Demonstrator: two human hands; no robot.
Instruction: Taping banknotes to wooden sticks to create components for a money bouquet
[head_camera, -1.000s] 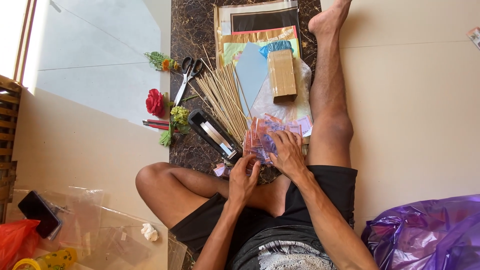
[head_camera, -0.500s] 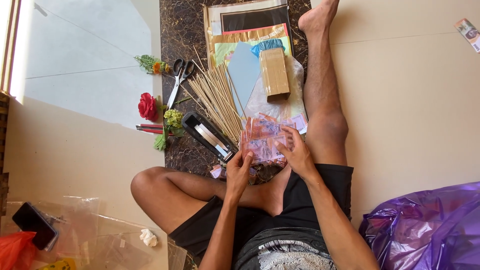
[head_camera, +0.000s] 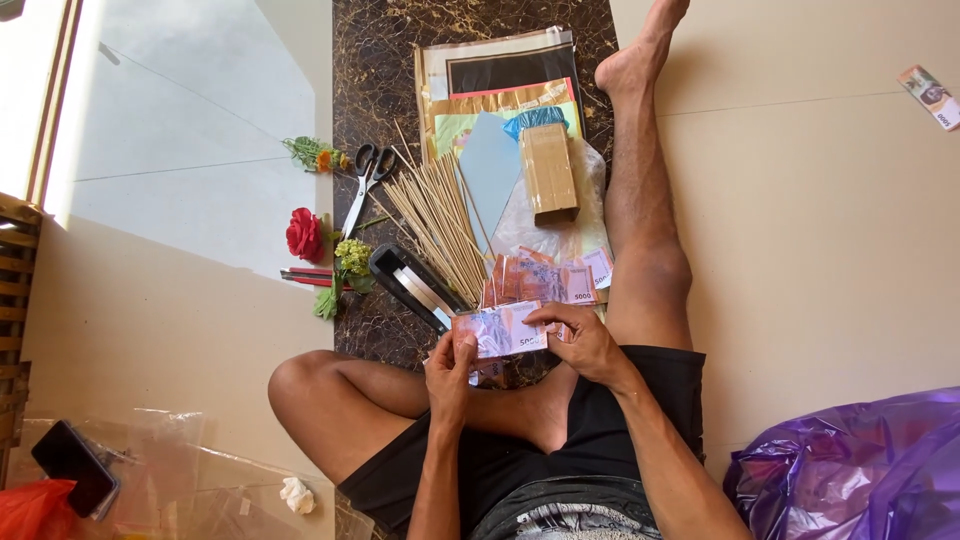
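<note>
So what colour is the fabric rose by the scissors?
Red, the rose beside the scissors; clearest in the head view.

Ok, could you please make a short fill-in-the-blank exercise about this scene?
1. Both hands hold one ____ between them.
2. The scissors lie beside a bundle of thin wooden ____.
3. The artificial rose on the floor is ____ in colour.
4. At the lower right lies a crumpled ____ plastic bag.

Missing words: banknote; sticks; red; purple

Beige tiled floor (head_camera: 820, 250), dark marble strip (head_camera: 375, 80) — sunlit patch (head_camera: 190, 130), wooden furniture (head_camera: 15, 300) at left
</note>
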